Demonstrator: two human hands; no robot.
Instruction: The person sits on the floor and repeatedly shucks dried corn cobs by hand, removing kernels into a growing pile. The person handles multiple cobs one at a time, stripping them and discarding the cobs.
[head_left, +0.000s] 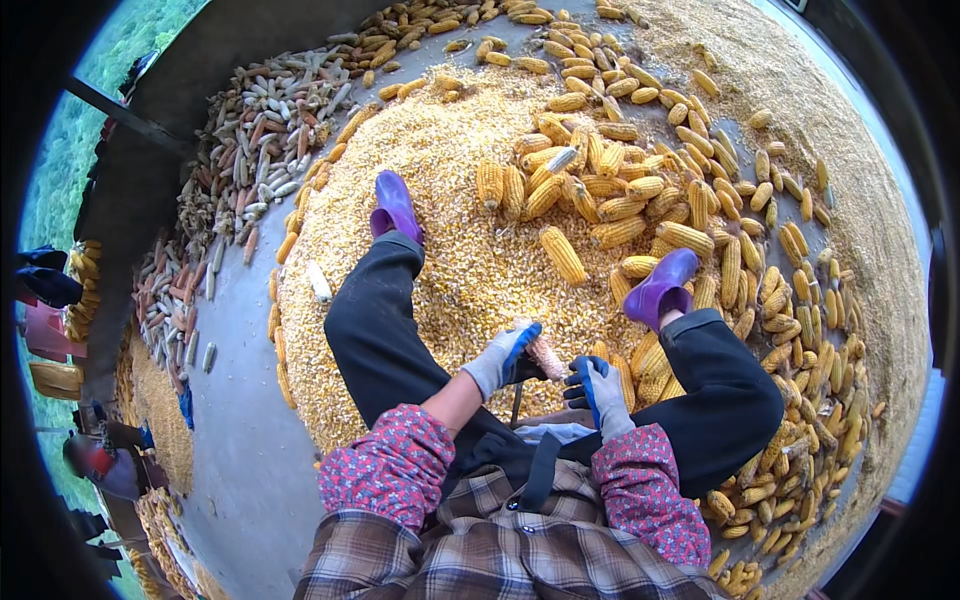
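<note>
My left hand (508, 358), in a grey and blue work glove, grips a pinkish corncob (546, 357) that looks stripped of kernels. Close by the cob's lower end is my right hand (600, 386), gloved alike, its fingers partly curled; whether it touches the cob or holds anything is unclear. Beneath and ahead of both hands spreads a broad heap of loose corn kernels (465, 277). One full ear of corn (562, 256) lies on the kernels in front, and more ears (651, 366) lie beside my right hand. A pale bare cob (319, 282) rests left of my bent leg.
Purple rubber boots (396, 204) stand among the kernels. Many yellow ears (616, 206) are piled ahead and right. Bare cobs (262, 127) cover the upper left floor. Grain (840, 195) spreads along the right. Another person (120, 465) is at the far left.
</note>
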